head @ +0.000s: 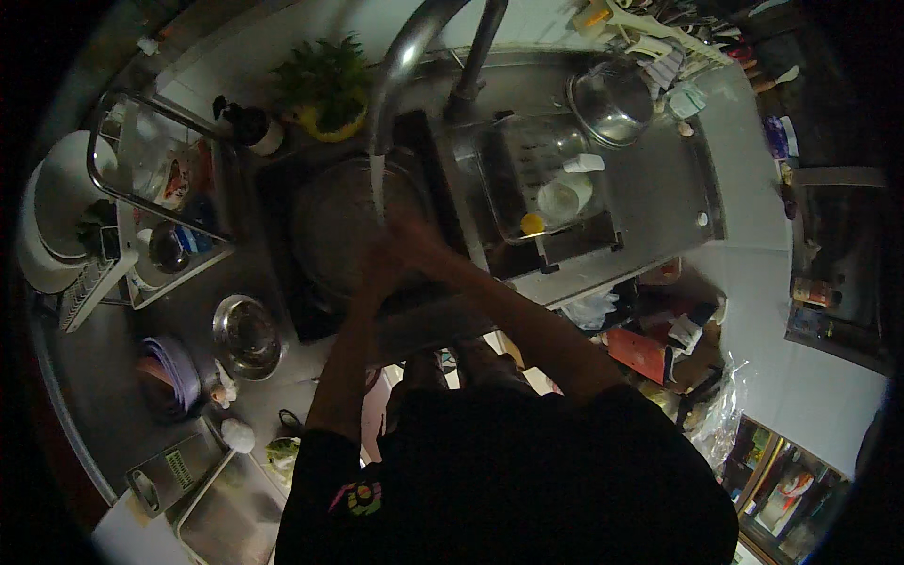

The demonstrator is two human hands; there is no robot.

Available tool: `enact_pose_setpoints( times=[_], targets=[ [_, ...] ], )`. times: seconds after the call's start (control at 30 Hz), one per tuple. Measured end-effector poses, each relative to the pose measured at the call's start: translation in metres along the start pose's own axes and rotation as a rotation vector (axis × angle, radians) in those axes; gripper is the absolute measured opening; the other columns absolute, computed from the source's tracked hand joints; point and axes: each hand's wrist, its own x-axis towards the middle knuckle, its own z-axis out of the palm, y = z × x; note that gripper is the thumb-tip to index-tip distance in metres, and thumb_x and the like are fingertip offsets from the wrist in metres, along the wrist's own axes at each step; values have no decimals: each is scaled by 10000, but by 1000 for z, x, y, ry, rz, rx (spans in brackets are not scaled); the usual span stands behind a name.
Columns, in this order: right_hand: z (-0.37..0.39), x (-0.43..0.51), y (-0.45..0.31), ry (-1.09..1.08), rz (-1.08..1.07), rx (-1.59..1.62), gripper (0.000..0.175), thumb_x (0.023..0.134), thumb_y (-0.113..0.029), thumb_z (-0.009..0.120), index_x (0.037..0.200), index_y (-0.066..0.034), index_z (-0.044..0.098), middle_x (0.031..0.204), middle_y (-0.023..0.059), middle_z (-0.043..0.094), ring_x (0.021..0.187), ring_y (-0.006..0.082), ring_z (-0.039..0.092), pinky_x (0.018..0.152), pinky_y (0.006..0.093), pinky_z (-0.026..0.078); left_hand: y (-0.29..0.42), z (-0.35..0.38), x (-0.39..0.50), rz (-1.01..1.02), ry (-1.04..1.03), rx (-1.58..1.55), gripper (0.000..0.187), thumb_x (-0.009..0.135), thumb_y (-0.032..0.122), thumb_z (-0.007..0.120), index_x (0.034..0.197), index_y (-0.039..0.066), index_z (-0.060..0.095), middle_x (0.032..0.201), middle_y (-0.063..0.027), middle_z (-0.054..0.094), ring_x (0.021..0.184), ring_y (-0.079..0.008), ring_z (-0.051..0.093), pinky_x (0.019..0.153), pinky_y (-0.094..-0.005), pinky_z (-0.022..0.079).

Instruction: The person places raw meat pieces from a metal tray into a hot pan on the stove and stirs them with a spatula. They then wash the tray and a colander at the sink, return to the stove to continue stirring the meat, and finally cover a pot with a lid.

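My left hand point(382, 260) and my right hand point(418, 242) meet low under the curved metal faucet point(406, 63). A stream of water point(378, 187) runs down from its spout onto or beside them. Both hands are dark and blurred, so I cannot make out the fingers or whether anything is between them. Below them, in the dark left sink basin point(272, 212), is a wide round bowl or pan point(318, 205), only dimly seen.
A clear tray point(505, 159) holding a white cup point(558, 198) and a yellow round item point(532, 224) spans the right basin. Metal bowls point(621, 106) stand behind it. At left are a dish rack point(169, 205), a steel bowl point(247, 337) and a grater point(173, 470). A potted plant point(325, 92) stands behind.
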Motion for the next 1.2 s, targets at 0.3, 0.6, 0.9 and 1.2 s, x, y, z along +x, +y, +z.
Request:
enact_pose_setpoints(
  times=[0.3,0.6,0.9,1.2],
  targets=[
    [-52,-102,-4,-85,-178,-377,250,863,-192,548,1054,-59,639,1077,156,613,1031,345,574,911,437,461,-95,56,-30,-587,-525,527,348,903,248,572,1184,43,589,1198,-185,577,1138,-338,541,953,-449,444],
    [-69,-165,9,-129,-43,-359,184,834,-176,578,950,-50,645,989,153,606,989,332,586,861,419,488,27,-150,-13,1,-85,242,259,908,200,594,1120,53,602,1058,-116,652,996,-257,620,843,-378,494],
    [-63,-182,14,131,-103,-143,191,867,-39,623,1056,-60,631,995,92,618,903,227,628,756,319,511,96,-227,1,-437,-81,-409,235,918,207,616,1035,6,584,950,-56,661,886,-119,611,781,-267,487],
    [-60,-138,35,107,-138,-51,123,868,-49,609,987,-63,635,948,103,618,903,247,614,736,340,499,72,-213,-1,-408,191,-346,309,900,287,658,1081,37,638,896,-3,629,817,-74,552,727,-234,444]
  ],
)
